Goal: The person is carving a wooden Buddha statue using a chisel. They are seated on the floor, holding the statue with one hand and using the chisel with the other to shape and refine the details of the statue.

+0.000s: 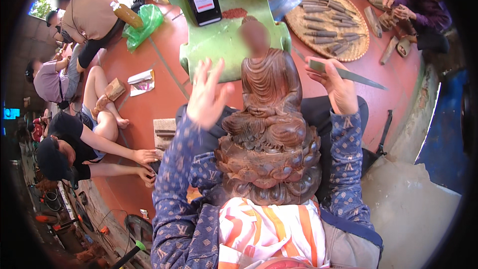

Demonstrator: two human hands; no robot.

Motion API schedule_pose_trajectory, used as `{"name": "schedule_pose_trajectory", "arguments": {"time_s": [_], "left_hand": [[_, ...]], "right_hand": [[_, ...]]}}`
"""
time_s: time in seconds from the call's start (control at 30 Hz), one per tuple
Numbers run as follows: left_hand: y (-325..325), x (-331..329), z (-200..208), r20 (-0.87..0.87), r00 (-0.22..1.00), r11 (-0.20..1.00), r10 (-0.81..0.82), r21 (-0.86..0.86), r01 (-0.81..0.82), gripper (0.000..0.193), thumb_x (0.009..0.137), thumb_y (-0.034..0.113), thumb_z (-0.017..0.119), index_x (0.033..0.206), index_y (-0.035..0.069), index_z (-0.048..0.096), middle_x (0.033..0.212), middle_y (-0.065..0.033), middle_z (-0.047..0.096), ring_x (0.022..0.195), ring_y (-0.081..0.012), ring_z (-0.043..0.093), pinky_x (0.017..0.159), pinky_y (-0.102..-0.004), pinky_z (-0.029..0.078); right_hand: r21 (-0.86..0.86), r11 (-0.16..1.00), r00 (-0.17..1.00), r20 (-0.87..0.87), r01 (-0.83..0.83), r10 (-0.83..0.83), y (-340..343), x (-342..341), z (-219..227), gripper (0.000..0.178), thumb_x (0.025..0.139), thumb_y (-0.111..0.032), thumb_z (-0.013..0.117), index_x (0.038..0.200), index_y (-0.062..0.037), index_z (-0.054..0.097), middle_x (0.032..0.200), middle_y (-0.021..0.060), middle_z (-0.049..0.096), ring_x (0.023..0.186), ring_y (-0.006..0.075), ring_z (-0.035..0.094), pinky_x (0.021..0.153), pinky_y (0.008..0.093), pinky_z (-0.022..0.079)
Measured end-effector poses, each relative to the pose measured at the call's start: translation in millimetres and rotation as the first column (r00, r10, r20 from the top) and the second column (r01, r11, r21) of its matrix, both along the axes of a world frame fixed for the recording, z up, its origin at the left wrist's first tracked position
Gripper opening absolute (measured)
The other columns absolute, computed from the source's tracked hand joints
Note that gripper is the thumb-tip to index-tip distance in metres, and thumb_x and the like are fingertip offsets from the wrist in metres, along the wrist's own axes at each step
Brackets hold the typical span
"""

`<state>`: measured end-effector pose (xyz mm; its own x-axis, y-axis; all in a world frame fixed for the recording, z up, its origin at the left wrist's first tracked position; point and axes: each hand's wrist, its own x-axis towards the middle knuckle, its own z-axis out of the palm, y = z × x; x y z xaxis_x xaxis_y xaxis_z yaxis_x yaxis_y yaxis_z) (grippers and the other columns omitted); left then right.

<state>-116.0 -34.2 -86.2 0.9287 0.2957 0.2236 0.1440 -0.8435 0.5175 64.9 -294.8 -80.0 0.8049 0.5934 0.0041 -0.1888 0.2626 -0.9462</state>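
A dark brown carved wooden statue [271, 87] of a seated robed figure stands upright between my knees, on a lotus-shaped base [269, 162]. My left hand [206, 94] is raised to the left of the statue, fingers spread and slightly blurred, holding nothing. On the other side my right hand [336, 82] grips a flat grey-green strip [362, 78] that tapers to a point on the right. Its exact kind is unclear. Neither hand touches the statue. A striped orange and white cloth [271, 226] covers my lap against the base.
A green plastic chair [214, 45] ahead bears a phone [202, 1]. Right of it, a round woven tray [366, 45] holds several carving tools [321, 34]. A green bag [144, 27] lies left. Co-workers sit along the left; another person's hands [398, 7] work at far right.
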Motion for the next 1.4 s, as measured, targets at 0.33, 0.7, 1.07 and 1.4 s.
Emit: {"name": "schedule_pose_trajectory", "arguments": {"time_s": [0.33, 0.7, 1.07, 1.4], "left_hand": [[-84.7, -73.4, 48.7, 0.142, 0.979, 0.924, -0.146, -0.334, 0.186, 0.058, 0.084, 0.036, 0.068, 0.129, 0.002, 0.056, 0.137, -0.0208, 0.048, 0.131, -0.0375, 0.043, 0.108, -0.0440, 0.033], [-41.5, -22.5, 31.4, 0.127, 0.991, 0.992, -0.042, -0.112, 0.056, 0.042, 0.085, 0.015, 0.066, 0.124, 0.001, 0.057, 0.116, -0.0183, 0.062, 0.116, -0.0343, 0.053, 0.099, -0.0409, 0.042], [91.4, 135.2, -41.9, -0.093, 0.911, 0.731, 0.402, 0.631, -0.258, 0.076, 0.082, 0.006, 0.053, 0.150, 0.026, 0.027, 0.114, -0.0160, 0.044, 0.110, -0.0362, 0.048, 0.096, -0.0464, 0.037], [113.5, 167.9, -57.5, 0.037, 0.906, 0.619, 0.422, 0.718, -0.318, 0.069, 0.090, 0.056, 0.050, 0.150, 0.028, 0.029, 0.109, -0.0142, 0.047, 0.102, -0.0348, 0.051, 0.084, -0.0464, 0.039]], "right_hand": [[-0.060, 0.991, 0.973, -0.191, 0.123, -0.132, -61.5, -39.2, -38.8, 0.027, 0.099, -0.021, 0.050, 0.102, 0.0032, 0.063, 0.104, 0.0143, 0.067, 0.094, 0.0213, 0.065, 0.084, 0.0331, 0.052], [0.112, 0.987, 0.985, -0.139, 0.114, -0.098, -56.1, -44.6, -47.8, 0.026, 0.100, -0.026, 0.050, 0.100, -0.0009, 0.058, 0.119, 0.0218, 0.060, 0.111, 0.0303, 0.059, 0.093, 0.0406, 0.049], [0.226, 0.974, 0.981, -0.183, -0.018, 0.061, -40.6, -46.3, -65.5, 0.026, 0.100, -0.029, 0.049, 0.097, -0.0043, 0.055, 0.126, 0.0234, 0.056, 0.115, 0.0308, 0.056, 0.094, 0.0434, 0.046], [0.165, 0.986, 0.976, -0.214, -0.016, 0.051, -41.7, -46.8, -62.8, 0.026, 0.100, -0.028, 0.049, 0.096, -0.0032, 0.056, 0.118, 0.0215, 0.060, 0.106, 0.0275, 0.060, 0.089, 0.0409, 0.048]]}}
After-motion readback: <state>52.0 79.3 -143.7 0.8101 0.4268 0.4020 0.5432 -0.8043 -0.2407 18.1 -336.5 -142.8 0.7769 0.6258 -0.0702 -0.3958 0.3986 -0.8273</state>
